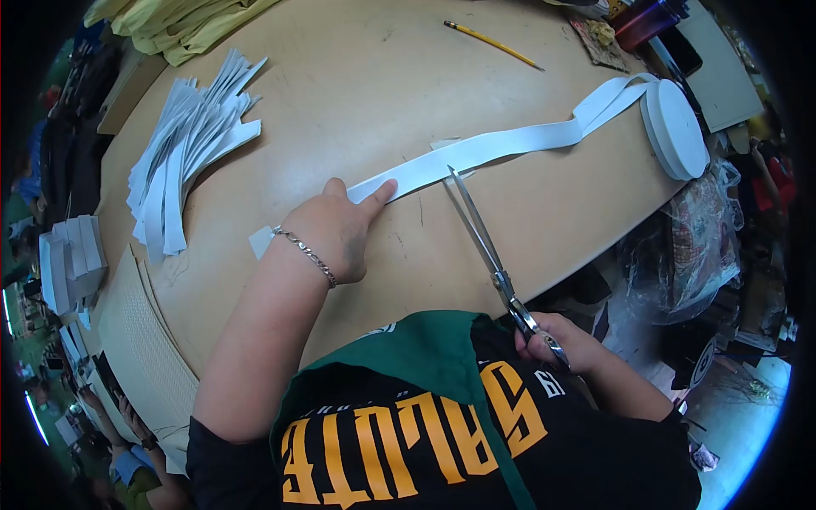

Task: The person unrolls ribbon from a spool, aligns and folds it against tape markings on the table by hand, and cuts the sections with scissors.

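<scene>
white strip point(501, 144) runs across the table point(340, 93), from roll point(676, 127) at far right to the left hand point(336, 229). left hand pressed on it, thumb and a finger spread, not pinching; curled fingers can't be seen. right hand point(565, 340) grips scissors point(497, 263) by the handles, blades slightly apart, tips at strip's near edge. looks like lining up a cut; a clean one would call for strip flat and steady, blades squared across it. strip: flat, smooth, matte, maybe elastic or tape, can't confirm; folds over itself near roll. scissors shiny metal, long narrow blades. beyond: fanned pile of cut strips point(191, 161), thin, ragged ends; yellow pencil point(493, 45); crumpled yellow fabric point(178, 25); crinkly clear plastic point(680, 246) off table edge.
</scene>
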The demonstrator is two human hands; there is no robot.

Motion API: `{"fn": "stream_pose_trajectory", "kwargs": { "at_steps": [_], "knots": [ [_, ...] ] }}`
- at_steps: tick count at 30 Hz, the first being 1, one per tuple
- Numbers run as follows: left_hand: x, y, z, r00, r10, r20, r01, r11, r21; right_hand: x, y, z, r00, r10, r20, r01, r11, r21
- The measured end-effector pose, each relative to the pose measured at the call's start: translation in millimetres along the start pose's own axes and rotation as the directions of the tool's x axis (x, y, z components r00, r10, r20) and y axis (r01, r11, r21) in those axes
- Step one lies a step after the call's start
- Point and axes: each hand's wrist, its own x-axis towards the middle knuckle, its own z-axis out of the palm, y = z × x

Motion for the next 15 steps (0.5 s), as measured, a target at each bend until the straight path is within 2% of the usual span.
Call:
{"fn": "stream_pose_trajectory", "kwargs": {
  "at_steps": [5,8,11,15],
  "knots": [
    [-2.3,1.0,-3.2,1.0,-0.002,0.016,0.002,1.0,0.004,8.5,-0.8,6.3,0.999,-0.036,-0.039,0.039,0.994,0.105],
    [-2.0,0.4,-2.7,1.0,0.002,0.011,-0.002,1.0,0.009,12.6,-7.5,3.3,1.0,0.003,-0.014,-0.002,0.993,0.117],
    [-1.3,0.2,-0.5,1.0,0.002,0.002,-0.002,1.0,0.013,19.6,-1.3,4.3,0.999,-0.038,-0.013,0.039,0.992,0.121],
    [-3.0,1.1,-0.8,1.0,-0.004,-0.002,0.004,1.0,0.001,26.2,-12.7,5.7,0.999,-0.016,-0.044,0.023,0.987,0.156]
  ]
}}
